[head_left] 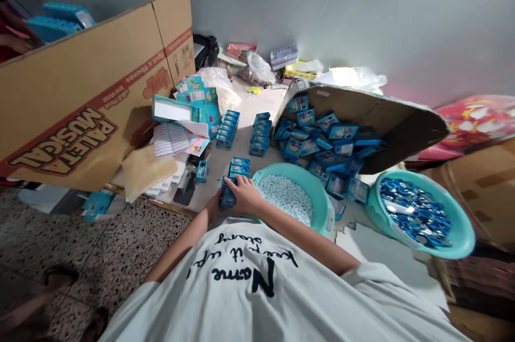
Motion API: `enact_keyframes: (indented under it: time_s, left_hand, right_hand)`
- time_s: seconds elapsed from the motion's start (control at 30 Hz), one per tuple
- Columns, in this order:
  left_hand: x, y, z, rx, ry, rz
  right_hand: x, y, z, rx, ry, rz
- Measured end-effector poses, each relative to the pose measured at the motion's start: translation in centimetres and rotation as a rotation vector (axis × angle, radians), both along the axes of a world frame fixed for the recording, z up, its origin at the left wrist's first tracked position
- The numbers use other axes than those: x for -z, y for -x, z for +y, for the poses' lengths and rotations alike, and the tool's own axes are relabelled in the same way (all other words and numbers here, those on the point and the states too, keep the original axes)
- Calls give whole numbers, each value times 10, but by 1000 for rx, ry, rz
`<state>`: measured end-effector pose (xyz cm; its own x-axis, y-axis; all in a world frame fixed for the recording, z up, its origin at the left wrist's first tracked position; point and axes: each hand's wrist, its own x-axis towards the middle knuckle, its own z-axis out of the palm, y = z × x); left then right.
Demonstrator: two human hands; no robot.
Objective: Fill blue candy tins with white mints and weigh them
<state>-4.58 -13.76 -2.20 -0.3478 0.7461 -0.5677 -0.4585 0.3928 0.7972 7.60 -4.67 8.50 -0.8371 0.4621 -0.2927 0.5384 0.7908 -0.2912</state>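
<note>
Close to my body, my right hand (246, 197) curls over the near end of a row of small blue tins (240, 166), its fingers bent around the closest ones. My left hand (214, 206) presses against the left side of the same near tins (228, 198); most of its fingers are hidden. A single blue tin (201, 171) lies to the left of the hands. Two more rows, a left stack of tins (228, 130) and a right stack of tins (260, 135), stand farther back on the table. Just right of my right hand is a turquoise basin (322, 197) of small pale candies (284, 197).
A tipped cardboard box (406, 116) spills many blue tins (341, 131) at right. Beyond it stands another turquoise basin (462, 226) full of blue and silver pieces. A tall carton (72, 116) borders the left, beside flattened printed packaging (197, 96) and papers (171, 139).
</note>
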Motion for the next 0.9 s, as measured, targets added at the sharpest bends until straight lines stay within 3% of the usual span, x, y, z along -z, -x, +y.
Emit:
enact_keyframes:
  time_s: [0.17, 0.37, 0.9]
  left_hand:
    - [5, 1, 8, -17, 174, -258]
    - [17, 1, 8, -80, 299, -408]
    - [36, -9, -2, -142, 173, -467]
  right_hand:
    - [0, -8, 5, 11, -12, -8]
    - [9, -20, 12, 47, 33, 9]
    - [43, -26, 18, 16, 101, 198]
